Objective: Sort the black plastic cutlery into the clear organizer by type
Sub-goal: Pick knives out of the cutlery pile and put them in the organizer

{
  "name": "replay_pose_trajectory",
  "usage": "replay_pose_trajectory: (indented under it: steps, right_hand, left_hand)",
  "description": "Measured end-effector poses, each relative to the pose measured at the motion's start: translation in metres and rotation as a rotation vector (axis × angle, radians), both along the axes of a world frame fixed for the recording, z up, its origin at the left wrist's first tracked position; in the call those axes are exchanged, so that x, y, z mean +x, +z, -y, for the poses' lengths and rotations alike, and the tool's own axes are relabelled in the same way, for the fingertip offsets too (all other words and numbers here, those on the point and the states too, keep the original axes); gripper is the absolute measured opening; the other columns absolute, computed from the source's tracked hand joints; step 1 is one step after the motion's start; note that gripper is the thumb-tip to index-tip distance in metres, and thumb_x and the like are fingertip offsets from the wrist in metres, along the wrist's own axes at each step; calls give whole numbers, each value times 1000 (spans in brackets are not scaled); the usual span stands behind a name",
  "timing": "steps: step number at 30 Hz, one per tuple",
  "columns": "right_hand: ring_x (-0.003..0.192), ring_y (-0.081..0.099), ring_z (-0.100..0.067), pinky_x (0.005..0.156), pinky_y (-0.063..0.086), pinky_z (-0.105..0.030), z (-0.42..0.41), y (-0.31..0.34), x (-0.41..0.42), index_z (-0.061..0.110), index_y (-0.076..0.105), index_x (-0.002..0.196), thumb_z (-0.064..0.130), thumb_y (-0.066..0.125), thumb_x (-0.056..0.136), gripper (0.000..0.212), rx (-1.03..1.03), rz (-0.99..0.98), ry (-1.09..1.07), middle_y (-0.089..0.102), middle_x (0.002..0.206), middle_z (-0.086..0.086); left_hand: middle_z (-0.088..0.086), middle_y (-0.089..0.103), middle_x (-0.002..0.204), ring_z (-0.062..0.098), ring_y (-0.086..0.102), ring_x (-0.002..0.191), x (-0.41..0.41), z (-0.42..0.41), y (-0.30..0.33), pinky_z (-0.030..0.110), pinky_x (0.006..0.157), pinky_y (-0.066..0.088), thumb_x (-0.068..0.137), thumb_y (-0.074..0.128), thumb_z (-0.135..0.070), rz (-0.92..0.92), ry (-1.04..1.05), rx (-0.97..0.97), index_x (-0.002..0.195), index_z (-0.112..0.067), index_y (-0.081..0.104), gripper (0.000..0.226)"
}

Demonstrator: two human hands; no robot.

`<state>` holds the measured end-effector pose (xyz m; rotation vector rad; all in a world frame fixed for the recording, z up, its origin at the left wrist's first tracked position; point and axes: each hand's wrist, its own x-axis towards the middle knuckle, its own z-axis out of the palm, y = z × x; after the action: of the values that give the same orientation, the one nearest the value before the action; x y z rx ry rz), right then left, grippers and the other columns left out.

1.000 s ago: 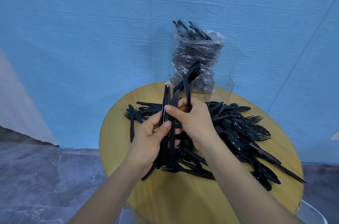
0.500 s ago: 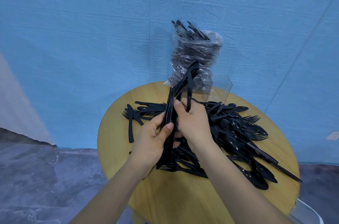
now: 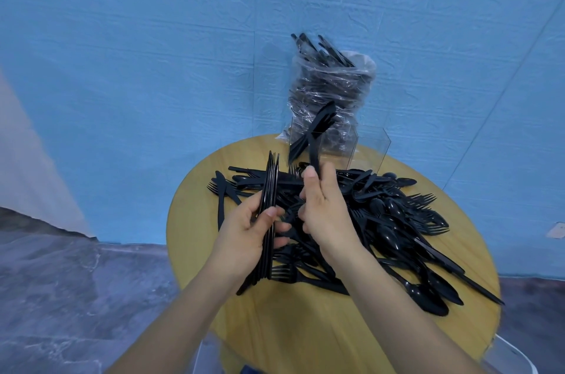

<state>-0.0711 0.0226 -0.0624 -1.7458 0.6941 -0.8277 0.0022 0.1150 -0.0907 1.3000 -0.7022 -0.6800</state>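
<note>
Left hand (image 3: pixel 244 239) grips an upright stack of black knives (image 3: pixel 270 190), edge-on to the camera, thumb across the front. Right hand (image 3: pixel 324 211) pinches a fork and one or two other pieces (image 3: pixel 316 135) by the handles, heads raised toward the organizer. Both hands held above the round yellow desk (image 3: pixel 305 321). Loose pile of black cutlery (image 3: pixel 397 220) (forks, spoons, knives) spread over the desk's middle and right side. Clear organizer (image 3: pixel 370 147) stands at the far edge of the desk; a clear plastic bag of cutlery (image 3: pixel 330 80) stands upright at its left part. Blue wall (image 3: pixel 153 37) behind.
</note>
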Motion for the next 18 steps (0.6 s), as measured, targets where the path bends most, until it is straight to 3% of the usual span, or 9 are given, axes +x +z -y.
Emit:
replay_pose_trajectory:
  steps: [3, 5, 7, 9, 12, 14, 18]
  right_hand:
    - [65, 47, -14, 63, 39, -31, -1, -5, 1, 22, 52, 80, 31, 37, 101, 27, -6, 47, -41, 51, 74, 0]
    - [82, 57, -16, 73, 45, -32, -2, -4, -1, 28, 63, 72, 27, 48, 98, 29, -19, 0, -7, 62, 86, -8]
    - [88, 61, -15, 83, 48, -39, -3, -4, -2, 30, 70, 72, 23, 54, 95, 29, 71, 23, 43, 69, 90, -13]
    - [90, 61, -16, 89, 48, -42, -2, -5, -1, 27, 71, 81, 22, 50, 97, 27, 204, 78, 80, 70, 84, -1]
    - [75, 55, -12, 70, 48, -25, -3, -9, 2, 21, 65, 92, 16, 43, 100, 23, 252, 116, 135, 54, 74, 8]
    - [63, 56, -5, 60, 46, -17, -5, -9, 3, 18, 60, 98, 8, 48, 97, 16, 224, 140, 129, 54, 65, 7]
    - [62, 57, -12, 52, 50, -25, -7, -11, 11, 9, 59, 95, 4, 51, 95, 9, 367, 230, 26, 59, 67, -2]
  left_hand:
    - [1, 62, 88, 7, 66, 74, 1, -2, 2, 23, 65, 56, 98, 43, -7, -21, -8, -32, 104, -17, 62, 22]
    - [2, 61, 87, 10, 68, 78, 3, -3, 1, 23, 66, 56, 98, 43, -7, -41, -5, -47, 107, -18, 62, 24]
    - [4, 60, 89, 12, 69, 81, 6, -3, 0, 23, 66, 56, 98, 43, -7, -46, 2, -52, 109, -19, 61, 24]
    - [4, 61, 89, 13, 70, 83, 7, -3, -2, 24, 67, 56, 98, 43, -7, -44, 6, -48, 107, -20, 61, 24]
    - [7, 62, 94, 14, 70, 85, 8, -4, -3, 25, 68, 57, 98, 42, -6, -36, -2, -40, 107, -18, 61, 24]
    - [10, 63, 100, 13, 70, 86, 7, -4, -4, 25, 69, 57, 98, 41, -7, -32, -13, -41, 109, -19, 61, 25]
    - [-1, 66, 95, 14, 69, 87, 6, -2, -5, 27, 72, 57, 99, 41, -7, -30, -19, -53, 110, -22, 62, 28]
